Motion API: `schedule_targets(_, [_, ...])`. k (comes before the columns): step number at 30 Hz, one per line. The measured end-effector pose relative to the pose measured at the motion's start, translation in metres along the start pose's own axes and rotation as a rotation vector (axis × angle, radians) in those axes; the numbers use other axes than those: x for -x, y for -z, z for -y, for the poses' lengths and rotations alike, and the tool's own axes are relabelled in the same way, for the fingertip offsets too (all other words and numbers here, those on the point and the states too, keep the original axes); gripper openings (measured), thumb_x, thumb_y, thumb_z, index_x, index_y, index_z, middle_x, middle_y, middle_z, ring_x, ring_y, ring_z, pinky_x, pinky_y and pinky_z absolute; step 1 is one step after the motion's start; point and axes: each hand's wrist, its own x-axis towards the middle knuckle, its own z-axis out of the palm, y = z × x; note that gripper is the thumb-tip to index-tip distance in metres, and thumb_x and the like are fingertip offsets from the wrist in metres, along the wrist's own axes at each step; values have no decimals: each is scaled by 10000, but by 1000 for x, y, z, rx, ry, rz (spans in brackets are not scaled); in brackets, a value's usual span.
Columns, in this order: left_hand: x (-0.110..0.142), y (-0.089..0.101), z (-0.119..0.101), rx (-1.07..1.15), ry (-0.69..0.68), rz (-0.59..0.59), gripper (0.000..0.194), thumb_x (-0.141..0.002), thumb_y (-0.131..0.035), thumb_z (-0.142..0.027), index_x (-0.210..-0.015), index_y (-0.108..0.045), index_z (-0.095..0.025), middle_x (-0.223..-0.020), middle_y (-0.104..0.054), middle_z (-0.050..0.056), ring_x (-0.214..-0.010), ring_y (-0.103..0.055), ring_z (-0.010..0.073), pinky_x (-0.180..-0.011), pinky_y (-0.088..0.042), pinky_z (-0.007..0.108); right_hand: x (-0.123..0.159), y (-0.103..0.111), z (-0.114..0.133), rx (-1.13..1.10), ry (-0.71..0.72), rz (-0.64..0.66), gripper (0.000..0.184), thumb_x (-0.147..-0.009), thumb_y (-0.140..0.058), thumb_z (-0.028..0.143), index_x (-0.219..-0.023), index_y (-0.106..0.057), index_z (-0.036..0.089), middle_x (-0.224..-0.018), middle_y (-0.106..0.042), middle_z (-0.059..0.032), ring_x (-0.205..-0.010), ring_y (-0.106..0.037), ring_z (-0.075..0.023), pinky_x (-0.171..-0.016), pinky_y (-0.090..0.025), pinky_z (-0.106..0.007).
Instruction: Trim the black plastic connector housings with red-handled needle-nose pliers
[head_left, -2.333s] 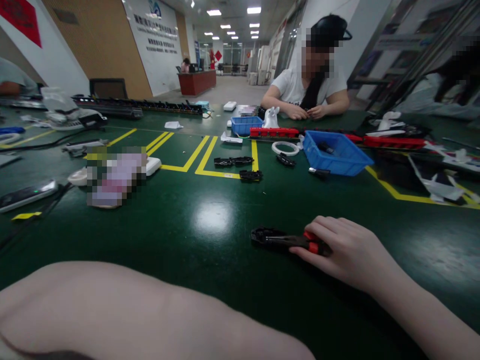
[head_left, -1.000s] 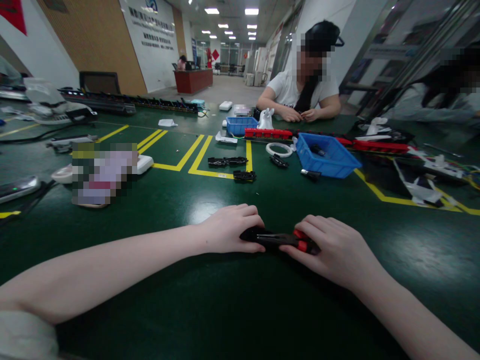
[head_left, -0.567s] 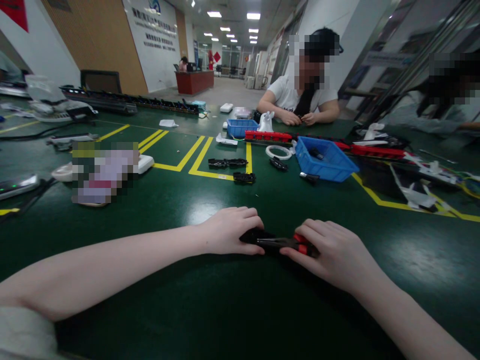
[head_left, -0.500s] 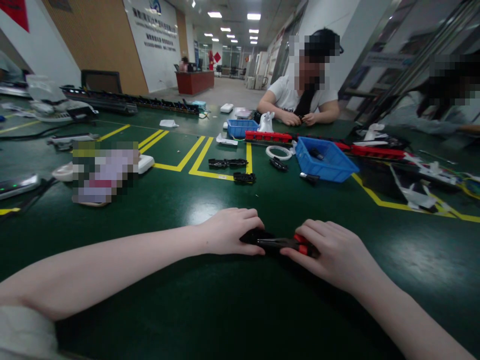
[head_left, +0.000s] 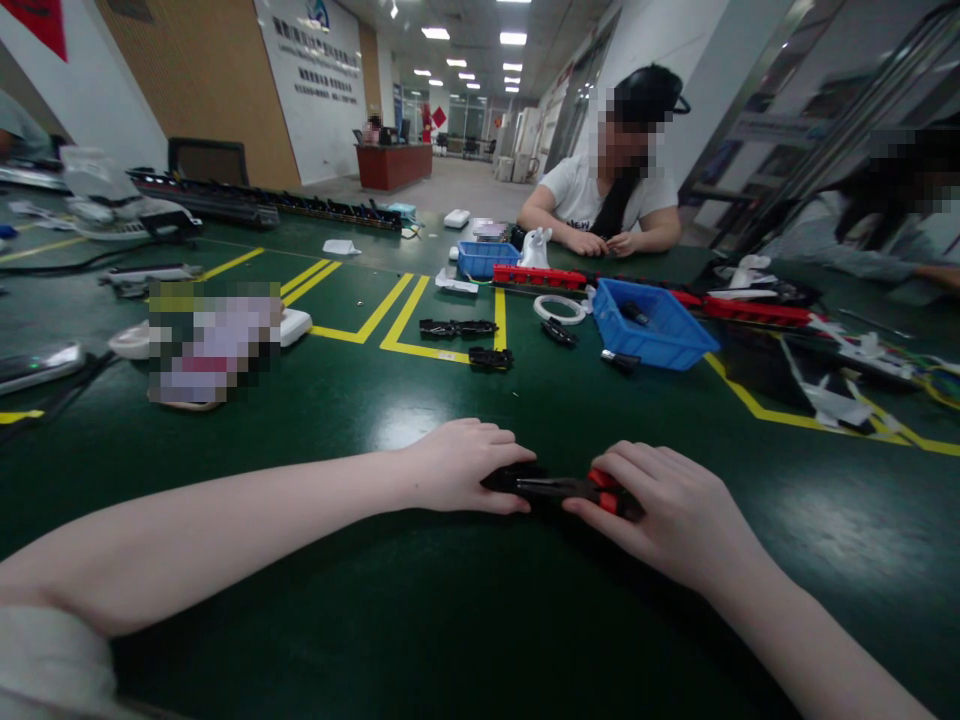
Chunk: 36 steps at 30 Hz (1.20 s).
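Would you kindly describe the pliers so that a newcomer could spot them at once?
At the near side of the green table, look at the camera wearer's right hand. It holds the pliers; their red grips distinguish them from the black part in the left hand.

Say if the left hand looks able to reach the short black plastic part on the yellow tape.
Probably yes: the green tabletop before the short black part looks free, but the left hand grips a dark piece it must likely release first.
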Motion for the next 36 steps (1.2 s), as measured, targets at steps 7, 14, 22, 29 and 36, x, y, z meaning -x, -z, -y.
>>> schedule_targets(7, [0, 1, -1, 3, -3, -2, 502, -890, -618, -509, -1238, -594, -149, -1011, -674, 73, -913, -651, 217, -782, -492, 315, -1, 0, 2, 4, 7, 2, 352, -902, -527, 497, -771, -605, 180, -725, -629, -53, -611, -563, -155, -565, -394, -284])
schedule_targets(14, [0, 2, -3, 4, 0, -3, 496, -888, -620, -520, -1227, -597, -159, -1032, -676, 77, -933, -654, 220, -800, -493, 324, -1, 1, 1, 8, 9, 6, 356, -904, -519, 507, -761, -591, 189, -708, -614, -42, -592, -547, -147, -558, -373, -282])
schedule_targets(22, [0, 2, -3, -8, 2, 7, 507, -885, -625, -523, -1231, -607, -153, -1008, -684, 75, -908, -659, 219, -780, -490, 318, -2, 1, 4, 18, 15, -6, 349, -907, -521, 499, -773, -595, 186, -715, -618, -47, -601, -549, -152, -569, -373, -289])
schedule_targets(29, [0, 1, -1, -4, -6, -6, 499, -882, -628, -525, -1225, -613, -162, -992, -680, 67, -894, -659, 213, -769, -484, 307, -3, 1, 4, 37, 21, 2, 353, -912, -517, 493, -763, -591, 182, -713, -616, -49, -601, -541, -150, -572, -378, -290])
schedule_targets(36, [-1, 3, -2, 30, -9, 6, 455, -888, -628, -512, -1182, -611, -165, -1021, -673, 57, -892, -648, 203, -759, -480, 302, -2, 4, 0, 42, 30, 5, 349, -908, -525, 495, -777, -594, 180, -722, -621, -48, -613, -550, -151, -576, -388, -285])
